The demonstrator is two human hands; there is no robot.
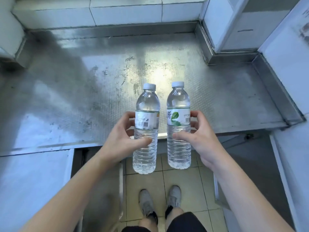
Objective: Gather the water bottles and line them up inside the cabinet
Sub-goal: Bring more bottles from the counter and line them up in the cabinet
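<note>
Head view: two water bottles, left bottle (146,129) in left hand (122,139), right bottle (178,128) in right hand (200,139), fingers wrapped round.

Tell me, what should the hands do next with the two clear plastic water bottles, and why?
Probably lower both bottles toward the cabinet opening under the steel counter. The left hand grips the clear plastic bottle with the barcode label, the right hand grips the leaf-label bottle, both upright, capped, held in the air. The cabinet's inside isn't visible here.
</note>
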